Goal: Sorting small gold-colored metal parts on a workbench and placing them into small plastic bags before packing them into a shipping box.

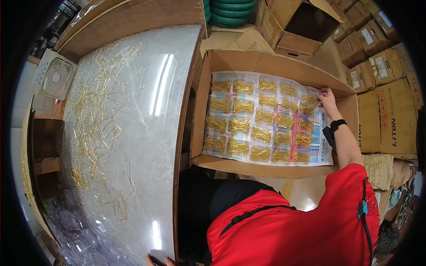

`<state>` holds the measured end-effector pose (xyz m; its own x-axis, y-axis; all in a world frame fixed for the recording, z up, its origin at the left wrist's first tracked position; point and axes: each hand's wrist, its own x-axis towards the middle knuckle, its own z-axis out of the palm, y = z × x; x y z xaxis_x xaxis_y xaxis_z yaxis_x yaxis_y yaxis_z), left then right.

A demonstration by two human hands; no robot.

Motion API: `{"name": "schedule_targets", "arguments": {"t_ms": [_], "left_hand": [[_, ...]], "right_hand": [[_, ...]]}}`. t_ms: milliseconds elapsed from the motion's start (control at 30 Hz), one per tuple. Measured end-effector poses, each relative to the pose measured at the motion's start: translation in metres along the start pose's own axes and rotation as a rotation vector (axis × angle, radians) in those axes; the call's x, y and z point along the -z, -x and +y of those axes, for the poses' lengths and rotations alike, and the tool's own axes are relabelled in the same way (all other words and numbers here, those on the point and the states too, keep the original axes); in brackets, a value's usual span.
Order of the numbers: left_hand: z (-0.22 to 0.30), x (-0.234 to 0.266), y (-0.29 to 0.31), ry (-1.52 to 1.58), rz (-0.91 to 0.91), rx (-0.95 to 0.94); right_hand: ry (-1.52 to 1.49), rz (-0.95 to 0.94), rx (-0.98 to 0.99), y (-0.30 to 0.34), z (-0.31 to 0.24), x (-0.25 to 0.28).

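My right hand (327, 99) reaches over the far right part of an open cardboard box (270, 170). Its fingers are closed on the edge of a clear pack of gold hooks (309, 98) in the right-hand column. Several more packs of gold hooks (265, 116) lie in rows on newspaper (326, 146) inside the box. At the lower edge, only the fingertips of my left hand (158, 260) show. They rest apart on the edge of the grey table (153, 128), holding nothing that I can see.
Loose gold hooks (100, 102) are scattered over the table's left half. Clear plastic cases (88, 239) are heaped at its near left corner. A white fan (55, 75) stands at the far left. Stacked cartons (377, 66) and green coiled hose (233, 13) are beyond the box.
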<state>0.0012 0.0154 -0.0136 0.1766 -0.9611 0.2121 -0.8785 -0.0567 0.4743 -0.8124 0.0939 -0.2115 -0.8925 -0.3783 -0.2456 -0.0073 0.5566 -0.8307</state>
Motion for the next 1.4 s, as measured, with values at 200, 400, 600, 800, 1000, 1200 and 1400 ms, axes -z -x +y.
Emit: {"name": "schedule_targets", "arguments": {"t_ms": [200,400,600,800,1000,1200,1400], "left_hand": [[0.012,0.004,-0.003,-0.133,-0.015,-0.075],[-0.005,0.003,0.0,-0.216,0.007,-0.121],[-0.022,0.002,0.002,-0.071,0.0,-0.051],[-0.007,-0.001,0.001,-0.11,-0.005,-0.063],[-0.006,-0.002,-0.004,-0.105,-0.009,-0.089],[-0.008,-0.002,-0.003,-0.119,-0.006,-0.092],[-0.01,-0.002,-0.006,-0.127,-0.016,-0.1]], "right_hand": [[0.055,0.127,0.015,0.0,-0.002,-0.019],[0.104,0.241,0.066,-0.01,0.011,-0.026],[0.357,0.423,0.155,-0.031,0.038,-0.024],[0.37,0.474,0.161,-0.025,0.029,-0.039],[0.458,0.525,0.171,-0.033,0.04,-0.025],[0.58,0.521,0.213,-0.016,0.017,-0.034],[0.456,0.431,0.112,-0.005,0.007,-0.029]]}}
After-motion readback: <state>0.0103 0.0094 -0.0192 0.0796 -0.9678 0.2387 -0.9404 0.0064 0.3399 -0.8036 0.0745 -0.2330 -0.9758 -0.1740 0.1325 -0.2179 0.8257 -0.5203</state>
